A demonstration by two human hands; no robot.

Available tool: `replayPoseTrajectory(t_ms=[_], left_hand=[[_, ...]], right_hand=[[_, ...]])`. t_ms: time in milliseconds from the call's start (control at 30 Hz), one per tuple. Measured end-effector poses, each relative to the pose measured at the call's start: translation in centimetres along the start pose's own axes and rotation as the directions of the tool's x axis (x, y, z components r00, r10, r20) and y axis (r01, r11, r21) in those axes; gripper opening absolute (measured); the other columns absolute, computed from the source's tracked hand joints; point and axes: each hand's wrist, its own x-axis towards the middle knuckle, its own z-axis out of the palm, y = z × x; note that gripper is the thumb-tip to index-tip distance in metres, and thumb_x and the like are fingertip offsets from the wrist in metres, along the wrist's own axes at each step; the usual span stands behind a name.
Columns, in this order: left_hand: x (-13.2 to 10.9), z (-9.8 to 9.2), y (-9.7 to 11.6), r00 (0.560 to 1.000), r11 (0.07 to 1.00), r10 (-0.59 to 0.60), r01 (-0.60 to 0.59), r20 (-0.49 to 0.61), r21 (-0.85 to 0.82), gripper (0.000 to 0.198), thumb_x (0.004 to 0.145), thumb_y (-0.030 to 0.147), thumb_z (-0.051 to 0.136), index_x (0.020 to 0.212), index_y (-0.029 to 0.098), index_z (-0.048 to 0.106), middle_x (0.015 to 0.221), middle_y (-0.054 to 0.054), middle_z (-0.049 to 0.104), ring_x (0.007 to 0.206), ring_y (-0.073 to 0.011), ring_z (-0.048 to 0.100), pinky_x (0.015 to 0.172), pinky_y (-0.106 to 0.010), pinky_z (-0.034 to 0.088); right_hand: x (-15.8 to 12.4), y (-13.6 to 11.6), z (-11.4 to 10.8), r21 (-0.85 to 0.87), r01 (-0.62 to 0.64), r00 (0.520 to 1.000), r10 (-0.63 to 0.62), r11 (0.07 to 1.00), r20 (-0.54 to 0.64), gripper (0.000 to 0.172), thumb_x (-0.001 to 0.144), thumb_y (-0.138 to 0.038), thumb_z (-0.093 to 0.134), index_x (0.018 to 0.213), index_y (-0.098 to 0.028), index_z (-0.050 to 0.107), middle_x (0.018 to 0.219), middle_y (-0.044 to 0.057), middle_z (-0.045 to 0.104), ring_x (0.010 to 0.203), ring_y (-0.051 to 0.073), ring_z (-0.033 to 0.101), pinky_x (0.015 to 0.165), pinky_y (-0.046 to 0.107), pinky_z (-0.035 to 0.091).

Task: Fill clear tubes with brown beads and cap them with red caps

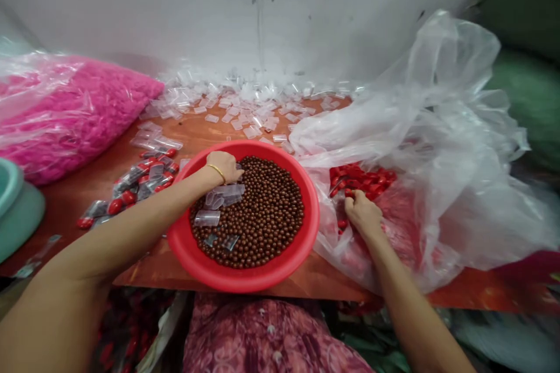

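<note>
Grip of the right hand (365, 214): fingertips drawn together at the red pieces (370, 182) inside the open plastic bag (350, 134); whether one is held cannot be told. Left hand (224, 164): fingers curled over the brown beads (271, 210) in the red basin (311, 215), contents of grip hidden. Clear sleeves (207, 218) lie on the beads near that hand. Red-ended packets (128, 197) are piled on the surface (188, 128), left of the basin.

Soft even light, glints on brown beads (271, 215), blurred stretched edges
</note>
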Motion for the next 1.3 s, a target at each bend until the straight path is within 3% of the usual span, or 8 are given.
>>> replayPoseTrajectory(t_ms=[133,300,700,767,900,967,1133,1300], left_hand=[[0.1,0.1,0.7,1.0,1.0,0.023,-0.023,0.012,0.013,0.051,0.081,0.049,0.045,0.103,0.008,0.067,0.105,-0.021,0.066,0.101,-0.0328,0.061,0.076,-0.034,0.048],[-1.3,-0.3,2.2,0.969,0.968,0.24,-0.233,-0.065,0.094,0.032,0.084,0.014,0.038,0.097,0.007,0.067,0.098,-0.02,0.067,0.098,-0.027,0.063,0.081,-0.035,0.048],[0.7,3.5,6.3,0.935,0.851,0.315,-0.353,-0.161,-0.389,0.025,0.078,0.007,0.046,0.099,0.012,0.06,0.096,-0.009,0.069,0.09,-0.0179,0.065,0.081,-0.03,0.051],[0.7,4.1,6.1,0.934,0.701,0.308,-0.352,-0.182,-0.62,0.022,0.078,0.01,0.05,0.099,0.012,0.057,0.091,-0.006,0.069,0.083,-0.0132,0.065,0.076,-0.025,0.051],[-0.3,4.6,5.0,0.944,-0.064,0.252,-0.204,-0.213,-0.977,0.028,0.068,0.011,0.064,0.094,0.01,0.057,0.093,-0.005,0.068,0.085,-0.0113,0.063,0.085,-0.028,0.048],[-1.4,4.4,4.4,0.951,-0.26,0.251,-0.114,-0.181,-0.959,0.036,0.062,0.014,0.072,0.095,0.011,0.058,0.091,-0.004,0.068,0.084,-0.011,0.062,0.086,-0.029,0.046],[-3.8,3.7,3.9,0.945,-0.361,0.312,0.025,-0.096,-0.932,0.044,0.059,0.027,0.08,0.092,0.013,0.054,0.086,-0.004,0.067,0.075,-0.0114,0.063,0.075,-0.028,0.048],[-4.9,3.8,4.5,0.9,-0.337,0.399,-0.035,-0.176,-0.941,0.043,0.06,0.033,0.08,0.085,0.013,0.051,0.078,-0.002,0.066,0.074,-0.0106,0.062,0.076,-0.027,0.048]], right_hand=[[0.2,-0.2,0.5,0.005,-0.029,0.999,0.029,1.0,-0.012,0.037,0.089,-0.026,0.033,0.115,-0.014,0.056,0.093,0.014,0.07,0.085,0.025,0.066,0.067,0.029,0.04],[0.2,0.2,1.0,0.017,-0.027,0.999,0.028,0.999,-0.028,0.036,0.09,-0.028,0.033,0.113,-0.014,0.057,0.091,0.013,0.069,0.082,0.024,0.065,0.065,0.028,0.037],[0.1,1.2,0.9,0.41,-0.034,0.993,0.075,0.911,-0.086,0.036,0.082,-0.026,0.036,0.105,-0.012,0.059,0.09,0.013,0.067,0.081,0.022,0.06,0.073,0.03,0.041],[-0.2,1.4,0.7,0.561,-0.01,0.989,0.09,0.827,-0.114,0.034,0.079,-0.023,0.034,0.101,-0.013,0.058,0.089,0.011,0.067,0.08,0.02,0.059,0.073,0.029,0.043],[-1.0,1.3,-0.2,0.825,-0.035,0.981,0.177,0.564,-0.08,0.026,0.074,-0.027,0.034,0.091,-0.017,0.051,0.069,0.003,0.058,0.06,0.016,0.052,0.059,0.027,0.045],[-1.4,0.9,-1.1,0.913,-0.04,0.986,0.164,0.406,-0.029,0.022,0.073,-0.033,0.033,0.084,-0.021,0.047,0.057,-0.003,0.045,0.046,0.013,0.041,0.049,0.027,0.04],[-2.8,-1.1,-4.8,0.998,-0.054,0.995,-0.086,0.039,0.057,0.027,0.072,-0.047,0.039,0.076,-0.022,0.048,0.053,-0.007,0.035,0.035,0.008,0.03,0.037,0.025,0.034],[-4.6,-5.5,-7.8,0.999,0.005,0.951,-0.308,-0.043,-0.018,0.027,0.068,-0.04,0.061,0.086,-0.021,0.056,0.057,-0.007,0.048,0.035,0.006,0.034,0.035,0.023,0.035]])
